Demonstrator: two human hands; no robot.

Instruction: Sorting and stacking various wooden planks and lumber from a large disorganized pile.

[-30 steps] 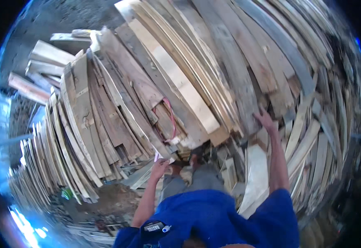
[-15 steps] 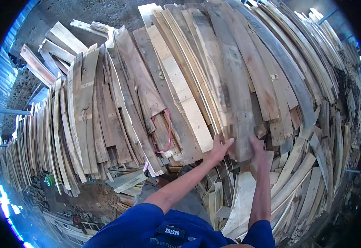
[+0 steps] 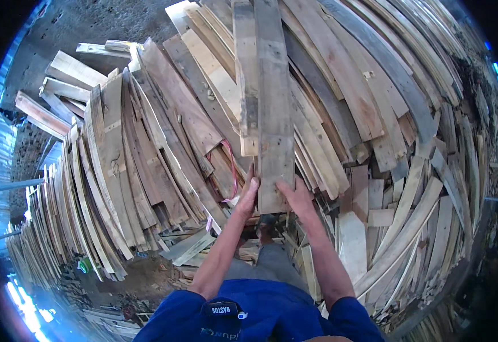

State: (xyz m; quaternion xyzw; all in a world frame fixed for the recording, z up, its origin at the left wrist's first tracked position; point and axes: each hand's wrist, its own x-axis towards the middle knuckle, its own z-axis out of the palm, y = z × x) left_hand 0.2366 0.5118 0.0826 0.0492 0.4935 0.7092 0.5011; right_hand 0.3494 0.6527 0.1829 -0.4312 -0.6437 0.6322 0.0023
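A long greyish wooden board (image 3: 275, 114) points away from me, its near end between my two hands. My left hand (image 3: 247, 199) is at the board's left edge, thumb and fingers pointing up along it. My right hand (image 3: 297, 198) is closed on the right side of the near end, thumb on top and fingers partly hidden. A narrower, paler board (image 3: 249, 97) with a dark stain lies alongside on the left, its near end just beyond my left fingers. Both boards lie across the stack of loose planks (image 3: 323, 131).
Planks fan out left (image 3: 112, 154) and right. A pink cord (image 3: 233, 168) loops among the boards left of my hand. Shorter offcuts (image 3: 397, 245) are heaped at the lower right. A green round object (image 3: 85, 265) lies at the lower left, and a rough wall or ground (image 3: 118, 23) is beyond.
The grey board has moved left across the stack and now points straight away from me. Both hands have shifted left with it, uncovering pale planks on the right.
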